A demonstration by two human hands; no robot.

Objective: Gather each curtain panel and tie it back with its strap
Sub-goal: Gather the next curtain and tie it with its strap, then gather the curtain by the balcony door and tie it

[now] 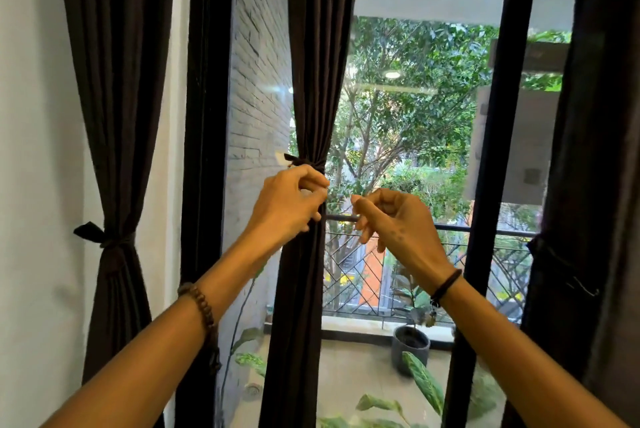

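Nearest, the left hand (294, 199) is curled against the middle panel (311, 81) just under its strap (304, 162). Whether it pinches a strap tail or only the cloth, I cannot tell. The right hand (391, 219) hangs just beside the panel and apart from it, fingers clenched with nothing visible in them. The strap already cinches the gathered folds, so the step looks close to finished. To finish it well, take both tails, draw them evenly until the knot bites, then check no fold has slipped below the band (a lopsided pull would tilt it). Further off, the left panel (114, 116) is tied; the right panel (595, 150) is too dark to judge.
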